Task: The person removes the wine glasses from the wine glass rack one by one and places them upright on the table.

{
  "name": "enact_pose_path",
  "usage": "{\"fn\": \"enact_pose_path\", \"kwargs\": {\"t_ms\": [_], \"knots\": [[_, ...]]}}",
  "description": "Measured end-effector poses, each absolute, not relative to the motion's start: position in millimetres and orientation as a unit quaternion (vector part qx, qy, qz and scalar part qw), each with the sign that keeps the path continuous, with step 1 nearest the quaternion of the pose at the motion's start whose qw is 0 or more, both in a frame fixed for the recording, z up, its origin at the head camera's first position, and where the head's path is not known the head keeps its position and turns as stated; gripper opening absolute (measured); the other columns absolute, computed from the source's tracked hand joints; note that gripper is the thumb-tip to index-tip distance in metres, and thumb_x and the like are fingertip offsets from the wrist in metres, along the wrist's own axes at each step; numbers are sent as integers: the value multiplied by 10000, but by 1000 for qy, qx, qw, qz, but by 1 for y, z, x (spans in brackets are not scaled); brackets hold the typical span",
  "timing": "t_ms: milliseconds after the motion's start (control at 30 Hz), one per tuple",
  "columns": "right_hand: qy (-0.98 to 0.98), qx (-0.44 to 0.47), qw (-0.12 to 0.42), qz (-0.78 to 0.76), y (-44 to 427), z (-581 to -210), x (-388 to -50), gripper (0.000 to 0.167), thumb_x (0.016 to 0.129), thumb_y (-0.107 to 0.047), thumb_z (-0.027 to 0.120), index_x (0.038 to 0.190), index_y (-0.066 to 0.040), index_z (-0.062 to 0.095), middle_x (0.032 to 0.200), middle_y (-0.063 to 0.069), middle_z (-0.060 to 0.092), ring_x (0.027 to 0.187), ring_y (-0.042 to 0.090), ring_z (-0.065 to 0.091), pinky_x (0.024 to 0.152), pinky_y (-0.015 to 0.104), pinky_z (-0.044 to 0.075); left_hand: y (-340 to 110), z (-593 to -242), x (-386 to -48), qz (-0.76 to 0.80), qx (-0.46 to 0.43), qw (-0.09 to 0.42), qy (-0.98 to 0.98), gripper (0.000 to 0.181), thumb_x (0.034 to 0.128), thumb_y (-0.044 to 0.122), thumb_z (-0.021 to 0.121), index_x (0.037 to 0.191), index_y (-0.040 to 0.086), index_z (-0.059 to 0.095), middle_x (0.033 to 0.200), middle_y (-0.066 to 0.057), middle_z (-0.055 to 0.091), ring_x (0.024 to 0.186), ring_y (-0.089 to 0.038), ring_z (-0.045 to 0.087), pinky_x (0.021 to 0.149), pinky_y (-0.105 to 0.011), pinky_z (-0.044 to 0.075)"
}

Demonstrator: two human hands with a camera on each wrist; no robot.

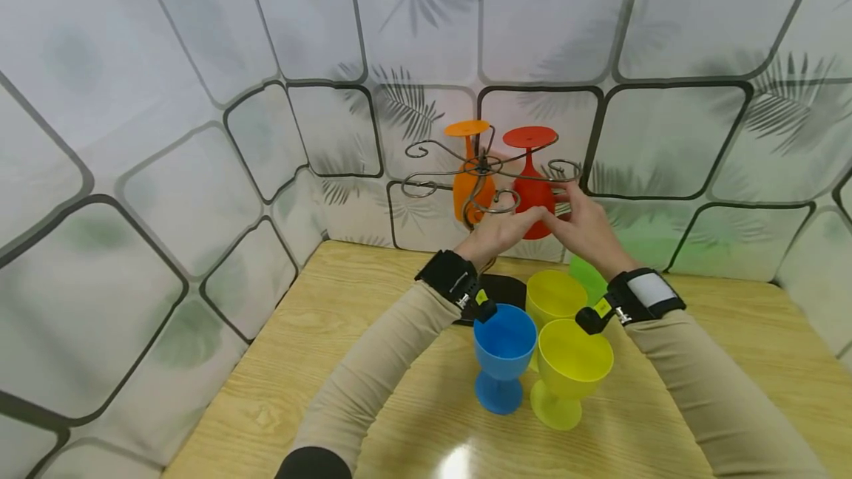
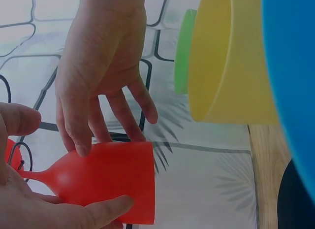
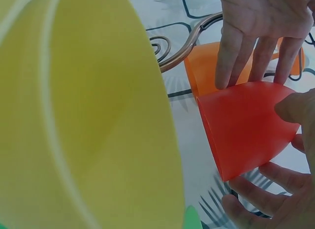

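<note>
A red plastic goblet (image 1: 535, 191) hangs upside down at a scrolled metal stemware rack (image 1: 484, 166), its foot above the wire arms. My left hand (image 1: 501, 233) holds the bowl from the left, fingers on its side. From the right, my right hand (image 1: 586, 224) holds the same bowl, thumb on the near side and fingers beyond. The thumbs meet in front of it in the head view. Just left, an orange goblet (image 1: 466, 187) also hangs upside down. In the right wrist view, the red bowl (image 3: 251, 128) overlaps the orange one (image 3: 202, 66).
Below my wrists, a blue goblet (image 1: 504, 353), a front yellow goblet (image 1: 575, 357) and another yellow goblet (image 1: 555, 294) stand upright on the wooden table (image 1: 399, 420). A green goblet (image 1: 586, 279) is partly hidden behind them. The rack's black base (image 1: 504, 292) and a patterned curtain (image 1: 665, 146) lie beyond.
</note>
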State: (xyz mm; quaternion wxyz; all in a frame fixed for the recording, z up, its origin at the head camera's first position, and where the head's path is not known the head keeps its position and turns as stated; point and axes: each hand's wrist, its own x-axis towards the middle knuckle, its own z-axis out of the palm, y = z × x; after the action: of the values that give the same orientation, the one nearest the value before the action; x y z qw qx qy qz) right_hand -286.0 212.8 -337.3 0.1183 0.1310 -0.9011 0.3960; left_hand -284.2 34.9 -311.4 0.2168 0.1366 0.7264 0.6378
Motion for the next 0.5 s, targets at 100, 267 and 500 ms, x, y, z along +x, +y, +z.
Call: {"fn": "enact_pose_path", "kwargs": {"t_ms": [100,267,500], "knots": [[-904,129,121,389,212,-338,-288,677,1035,-440,560,1574,-122,303,1466,307,492,1115,505,641,907,614,558,34,-313,-285,571,148,184,786,571,1076,460,433,1547,137,456,1653,-23,343,1505,-216,330,1225,-390,315],[-910,129,121,374,210,-338,-289,666,1048,-422,531,1586,-106,299,1493,307,474,1127,502,638,895,607,565,32,-313,-288,572,202,211,767,569,1116,400,343,1599,100,340,1674,-26,305,1540,-200,278,1255,-381,258],[-916,121,125,360,209,-336,-290,630,1051,-344,522,1582,-70,324,1512,290,468,1135,488,637,901,597,565,31,-311,-287,548,227,195,781,565,1120,389,340,1607,104,319,1669,-32,316,1536,-197,296,1253,-369,265]]}}
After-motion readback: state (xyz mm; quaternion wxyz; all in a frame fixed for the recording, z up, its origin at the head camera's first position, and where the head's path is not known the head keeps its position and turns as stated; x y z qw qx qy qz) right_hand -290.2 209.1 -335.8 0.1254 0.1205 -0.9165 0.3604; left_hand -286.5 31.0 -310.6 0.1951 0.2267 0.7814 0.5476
